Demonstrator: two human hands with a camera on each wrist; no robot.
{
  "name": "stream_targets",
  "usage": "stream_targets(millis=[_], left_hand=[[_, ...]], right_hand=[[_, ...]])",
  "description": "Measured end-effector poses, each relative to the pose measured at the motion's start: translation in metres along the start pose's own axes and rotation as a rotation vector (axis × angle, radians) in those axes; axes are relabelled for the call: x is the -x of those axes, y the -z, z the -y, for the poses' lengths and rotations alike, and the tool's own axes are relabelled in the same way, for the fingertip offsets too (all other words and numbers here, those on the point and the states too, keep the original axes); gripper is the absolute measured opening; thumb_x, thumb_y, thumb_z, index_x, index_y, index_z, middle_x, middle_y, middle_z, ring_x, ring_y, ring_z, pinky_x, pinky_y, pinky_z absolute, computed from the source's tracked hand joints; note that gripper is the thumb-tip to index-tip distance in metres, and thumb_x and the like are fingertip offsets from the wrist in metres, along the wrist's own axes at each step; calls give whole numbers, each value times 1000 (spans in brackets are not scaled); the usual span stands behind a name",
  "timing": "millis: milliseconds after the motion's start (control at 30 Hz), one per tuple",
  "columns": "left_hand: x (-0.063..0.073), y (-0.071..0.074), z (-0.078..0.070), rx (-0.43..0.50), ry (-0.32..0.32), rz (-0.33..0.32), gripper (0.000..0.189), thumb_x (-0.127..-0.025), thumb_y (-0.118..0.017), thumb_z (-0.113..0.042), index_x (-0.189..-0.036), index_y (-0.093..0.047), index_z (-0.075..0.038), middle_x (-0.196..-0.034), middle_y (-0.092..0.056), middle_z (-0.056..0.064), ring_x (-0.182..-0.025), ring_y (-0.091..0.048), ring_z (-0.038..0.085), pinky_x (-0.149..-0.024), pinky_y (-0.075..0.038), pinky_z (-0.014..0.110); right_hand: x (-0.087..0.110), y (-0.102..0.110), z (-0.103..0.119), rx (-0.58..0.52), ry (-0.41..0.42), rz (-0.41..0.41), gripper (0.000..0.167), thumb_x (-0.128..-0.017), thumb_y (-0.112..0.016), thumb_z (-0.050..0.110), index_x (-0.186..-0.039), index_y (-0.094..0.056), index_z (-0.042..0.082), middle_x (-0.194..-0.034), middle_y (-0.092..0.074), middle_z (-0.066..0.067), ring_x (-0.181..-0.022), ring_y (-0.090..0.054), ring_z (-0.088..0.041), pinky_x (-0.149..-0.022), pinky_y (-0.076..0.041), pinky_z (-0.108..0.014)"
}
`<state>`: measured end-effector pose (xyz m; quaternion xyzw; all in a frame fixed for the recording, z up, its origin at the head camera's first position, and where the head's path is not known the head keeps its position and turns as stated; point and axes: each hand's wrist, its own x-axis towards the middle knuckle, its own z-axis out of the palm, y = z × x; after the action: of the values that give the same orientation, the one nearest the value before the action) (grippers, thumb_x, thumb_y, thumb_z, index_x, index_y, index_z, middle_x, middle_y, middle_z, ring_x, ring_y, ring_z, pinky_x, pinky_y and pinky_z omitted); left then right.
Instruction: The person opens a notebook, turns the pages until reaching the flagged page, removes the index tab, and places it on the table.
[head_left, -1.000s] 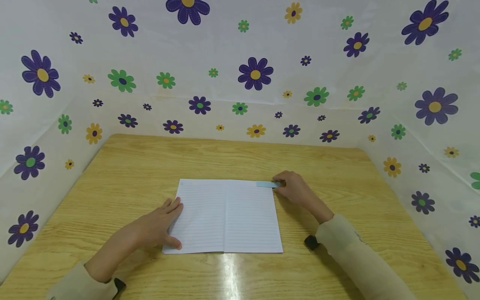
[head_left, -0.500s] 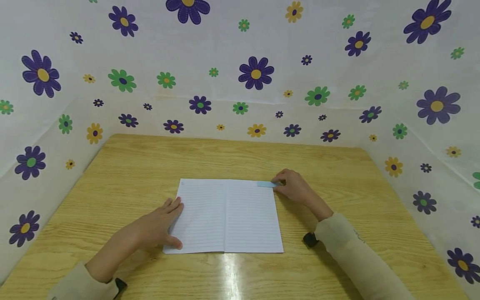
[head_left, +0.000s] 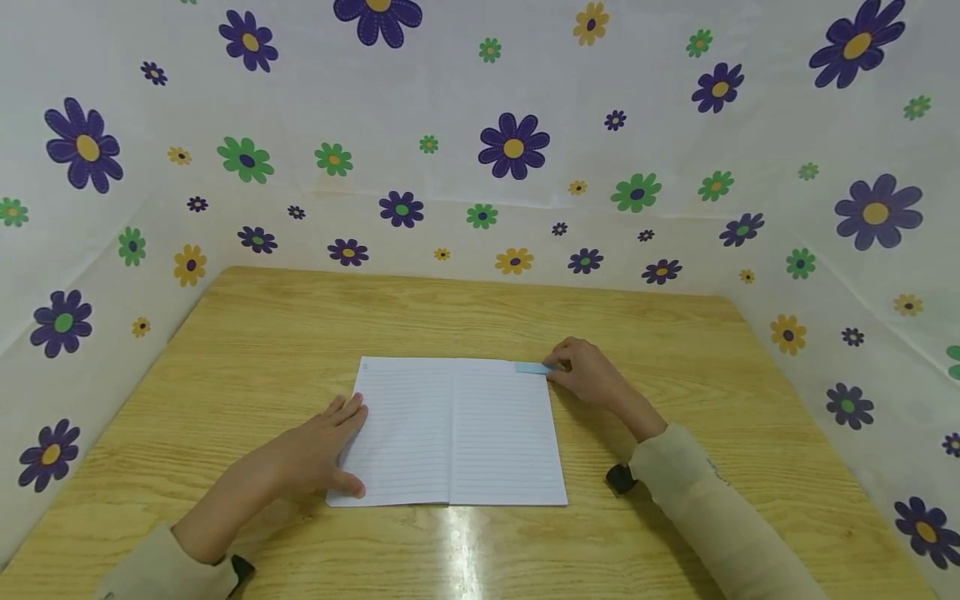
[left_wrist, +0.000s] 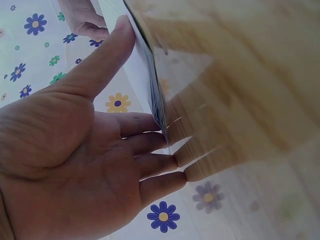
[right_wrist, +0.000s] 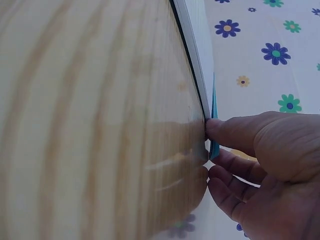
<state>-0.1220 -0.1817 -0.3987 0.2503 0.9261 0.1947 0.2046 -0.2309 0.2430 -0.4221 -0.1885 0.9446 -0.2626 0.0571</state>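
Observation:
An open notebook (head_left: 502, 433) with lined pages lies flat on the wooden table. My left hand (head_left: 311, 454) rests at its left edge, fingers outstretched, the thumb on the lower page corner. In the left wrist view the left hand (left_wrist: 75, 155) has its fingertips against the page edges (left_wrist: 156, 97). A thin light-blue strip (head_left: 528, 367) lies across the top right corner of the right page. Its outer end is covered by my right hand (head_left: 588, 375), which pinches it at the page edge. Close up, the right thumb meets the blue strip (right_wrist: 215, 107) beside the notebook (right_wrist: 194, 47).
Around the notebook spreads the wood-grain table (head_left: 300, 325), with a light reflection near its front. White flower-print cloth (head_left: 420, 92) stands at the back and both sides. Each light sleeve (head_left: 697, 483) has a dark piece (head_left: 621, 479) at the cuff.
My right fingertips have slid slightly left along the blue strip, covering a little more of its outer end. The left hand and notebook keep their places.

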Motion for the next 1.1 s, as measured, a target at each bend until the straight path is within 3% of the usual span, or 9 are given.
stream_targets(millis=[400,567,767,1100], left_hand=[[-1,0,1,4,3,2,112,-80,-84,-47,-155,-28,16,-164,-15,35,-150,-9,56,-117,-20,69],[-1,0,1,31,8,5,114,-79,-85,-46,-155,-27,16,-165,-13,34,-151,-7,55,-117,-18,69],[-1,1,1,38,11,10,113,-79,-86,-44,-155,-27,16,-165,-12,35,-151,-7,55,-118,-16,69],[0,2,-3,30,15,9,112,-80,-85,-43,-154,-27,17,-164,-13,35,-151,-8,56,-118,-17,68]], right_hand=[[3,1,0,-42,-19,-5,23,-103,-63,6,-118,-75,-5,-124,-64,-21,-115,-61,-39,-96,-52,-52],[4,1,0,-24,27,-32,21,-102,-62,4,-115,-76,-6,-119,-66,-21,-111,-62,-38,-95,-52,-53],[2,0,0,5,70,-64,19,-102,-61,3,-106,-78,-5,-111,-69,-18,-104,-64,-34,-89,-54,-50],[1,-1,1,-23,14,-106,19,-103,-63,8,-105,-78,-4,-108,-70,-17,-92,-63,-28,-77,-53,-40]])
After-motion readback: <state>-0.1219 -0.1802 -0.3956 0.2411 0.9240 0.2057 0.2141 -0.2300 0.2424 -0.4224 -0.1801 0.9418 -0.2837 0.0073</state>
